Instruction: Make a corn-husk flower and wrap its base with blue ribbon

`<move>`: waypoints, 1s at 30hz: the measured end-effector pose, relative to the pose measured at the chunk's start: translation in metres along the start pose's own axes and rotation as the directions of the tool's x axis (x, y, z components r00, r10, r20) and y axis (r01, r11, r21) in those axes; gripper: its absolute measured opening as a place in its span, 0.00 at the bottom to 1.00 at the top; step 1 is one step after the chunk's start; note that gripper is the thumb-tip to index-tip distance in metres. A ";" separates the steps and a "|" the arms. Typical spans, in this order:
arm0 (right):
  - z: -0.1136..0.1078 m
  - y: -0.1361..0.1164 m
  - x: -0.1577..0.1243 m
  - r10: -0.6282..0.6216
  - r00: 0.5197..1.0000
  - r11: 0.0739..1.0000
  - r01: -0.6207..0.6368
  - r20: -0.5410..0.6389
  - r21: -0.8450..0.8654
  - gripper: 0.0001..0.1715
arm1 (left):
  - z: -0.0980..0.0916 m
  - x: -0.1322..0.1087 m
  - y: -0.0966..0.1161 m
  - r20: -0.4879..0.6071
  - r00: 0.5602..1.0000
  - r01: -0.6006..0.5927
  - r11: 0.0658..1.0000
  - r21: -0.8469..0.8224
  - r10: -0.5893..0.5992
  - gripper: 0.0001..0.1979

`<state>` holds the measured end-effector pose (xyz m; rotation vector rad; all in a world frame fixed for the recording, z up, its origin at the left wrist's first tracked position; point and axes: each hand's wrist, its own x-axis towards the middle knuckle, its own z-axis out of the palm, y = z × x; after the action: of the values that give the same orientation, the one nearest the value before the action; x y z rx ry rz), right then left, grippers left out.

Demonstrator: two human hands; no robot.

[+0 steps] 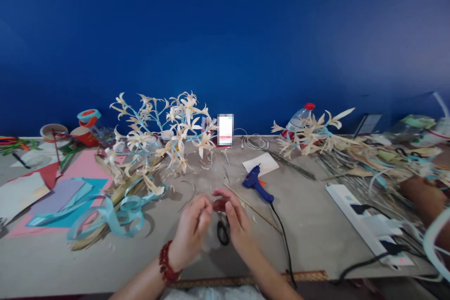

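Observation:
My left hand (195, 220), with a red beaded bracelet (168, 262) at the wrist, is closed with its fingers curled together. Whatever it may pinch is hidden or too small to name. Facing it, my right hand (237, 222) is open, its fingers bent and apart, with nothing visible between them. Black-handled scissors (222, 233) lie on the table between my hands, partly covered. A thin stick (258, 209) lies slantwise beyond my right hand. The blue glue gun (258, 185) rests farther right, by a white card (260, 163).
Pale handmade flowers (181, 131) stand at the back; another bunch (316, 136) is at right. Light-blue ribbon (130, 211) and coloured paper (87, 168) lie left. A white power strip (365, 222) with cables lies right, near another person's arm (423, 201). A phone (225, 130) stands behind.

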<state>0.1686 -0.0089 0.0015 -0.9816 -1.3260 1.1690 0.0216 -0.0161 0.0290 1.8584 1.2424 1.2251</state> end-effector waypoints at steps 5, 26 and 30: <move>0.002 -0.002 0.003 0.103 0.993 0.994 -0.101 -0.053 0.051 0.20 | -0.013 -0.001 -0.008 -0.012 0.996 -0.092 0.993 0.071 0.093 0.12; 0.031 0.006 0.004 0.351 0.927 0.715 -0.358 0.134 0.600 0.29 | 0.006 -0.004 0.001 0.047 0.863 -0.501 0.839 0.212 0.503 0.14; 0.034 0.013 0.002 0.411 0.911 0.730 -0.354 0.038 0.584 0.27 | 0.010 -0.002 0.001 0.059 0.833 -0.550 0.812 0.195 0.550 0.14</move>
<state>0.1339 -0.0082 -0.0092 -0.8500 -0.6114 1.6950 0.0311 -0.0184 0.0253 2.4869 0.8693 1.4237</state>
